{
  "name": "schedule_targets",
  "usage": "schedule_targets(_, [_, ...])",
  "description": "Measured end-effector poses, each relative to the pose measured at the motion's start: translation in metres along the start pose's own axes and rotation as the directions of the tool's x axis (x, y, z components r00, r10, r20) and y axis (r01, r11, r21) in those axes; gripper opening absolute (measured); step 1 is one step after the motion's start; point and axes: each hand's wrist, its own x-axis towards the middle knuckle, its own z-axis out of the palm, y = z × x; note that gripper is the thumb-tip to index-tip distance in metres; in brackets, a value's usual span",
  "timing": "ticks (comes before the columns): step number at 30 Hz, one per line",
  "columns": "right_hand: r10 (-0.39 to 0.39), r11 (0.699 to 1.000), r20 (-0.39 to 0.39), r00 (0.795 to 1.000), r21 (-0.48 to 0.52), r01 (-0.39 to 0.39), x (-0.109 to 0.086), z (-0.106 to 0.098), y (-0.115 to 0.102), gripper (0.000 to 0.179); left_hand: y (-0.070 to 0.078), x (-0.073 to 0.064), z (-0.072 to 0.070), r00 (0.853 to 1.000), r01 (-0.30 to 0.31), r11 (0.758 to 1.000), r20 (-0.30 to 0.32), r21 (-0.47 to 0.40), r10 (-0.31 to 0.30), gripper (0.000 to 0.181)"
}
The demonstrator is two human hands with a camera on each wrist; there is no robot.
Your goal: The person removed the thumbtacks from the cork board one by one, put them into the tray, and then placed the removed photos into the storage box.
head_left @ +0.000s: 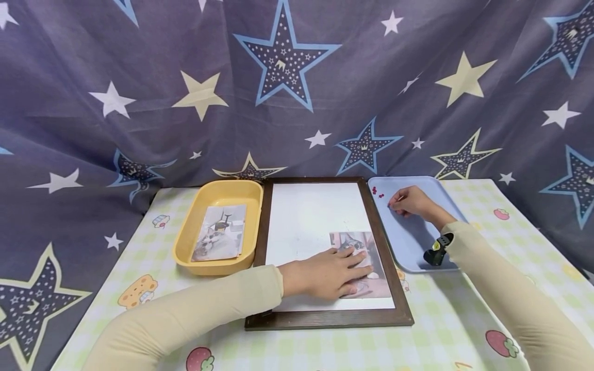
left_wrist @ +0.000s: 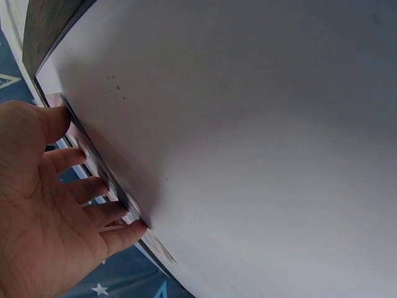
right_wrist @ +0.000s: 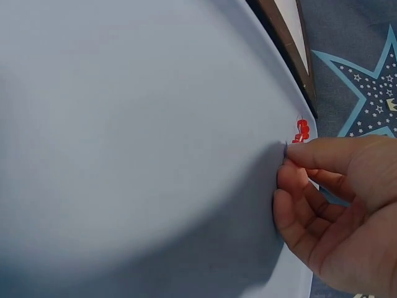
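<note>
On the white board (head_left: 301, 216) in a dark wooden frame (head_left: 325, 320) lies a photo (head_left: 378, 286) of a cat, near the lower right corner. My left hand (head_left: 327, 273) rests over it with fingers spread, the fingertips touching the print in the left wrist view. Above the blue tray (head_left: 413, 263) my right hand (head_left: 413, 201) pinches a push pin (right_wrist: 286, 149) between thumb and forefinger; only its thin tip shows, the rest is hidden by the fingers. Several red push pins (right_wrist: 302, 129) lie beside that hand, at the tray's far left corner.
To the left of the frame stands a yellow basin (head_left: 185, 242) holding a stack of photos (head_left: 220, 232). A checked cloth (head_left: 153, 257) with printed pictures covers the table, and a starry curtain (head_left: 260, 134) hangs behind it. The tray sits close to the frame's right side.
</note>
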Motion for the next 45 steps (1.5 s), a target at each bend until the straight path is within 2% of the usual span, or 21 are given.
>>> schedule_targets(13, [-0.009, 0.998, 0.015, 1.000, -0.066, 0.010, 0.0045, -0.0004, 0.0014, 0.021, 0.0008, 0.0006, 0.0000, 1.000, 0.000, 1.000, 0.006, 0.010, 0.000, 0.057])
schedule_targets(33, [0.004, 1.000, -0.010, 1.000, -0.027, -0.004, 0.0043, 0.0030, 0.0050, 0.024, 0.0004, 0.0036, 0.0007, 1.000, 0.004, 1.000, -0.001, 0.023, -0.004, 0.057])
schedule_targets(41, [0.022, 1.000, 0.006, 1.000, -0.009, -0.022, 0.0022, 0.0061, 0.0075, 0.023, 0.0021, 0.0018, 0.0028, 1.000, -0.002, 1.000, 0.008, 0.007, 0.002, 0.057])
schedule_targets(45, [0.007, 1.000, 0.000, 1.000, 0.002, -0.007, 0.0029, 0.0066, 0.0060, 0.022, 0.0007, 0.0004, 0.0030, 1.000, 0.004, 1.000, -0.003, 0.014, -0.004, 0.056])
